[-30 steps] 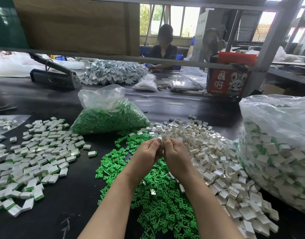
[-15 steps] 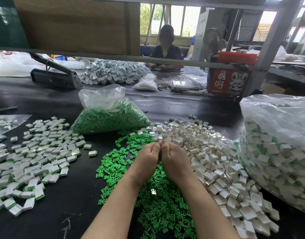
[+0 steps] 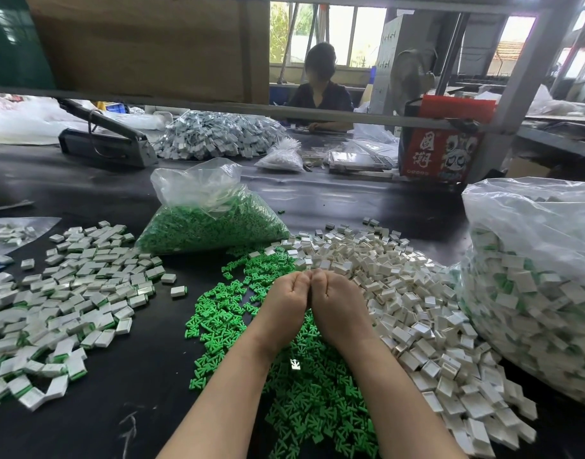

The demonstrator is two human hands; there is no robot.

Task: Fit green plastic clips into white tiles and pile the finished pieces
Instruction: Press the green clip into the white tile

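Hands have dropped and closed knuckle to knuckle: left hand (image 3: 289, 298) and right hand (image 3: 337, 301) curl fingers over the clip pile (image 3: 304, 392), their contents hidden. Press square, then toss left onto the finished pile (image 3: 69, 299).

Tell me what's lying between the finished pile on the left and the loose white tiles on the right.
The loose green clips, spread on the black table, with both hands above them, head view.

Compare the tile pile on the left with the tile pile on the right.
The left pile shows green edges, so its tiles carry clips; the right pile is all white, its hollows empty. The left pile lies flat and scattered; the right pile is heaped deeper. Both lie loose on the black table.
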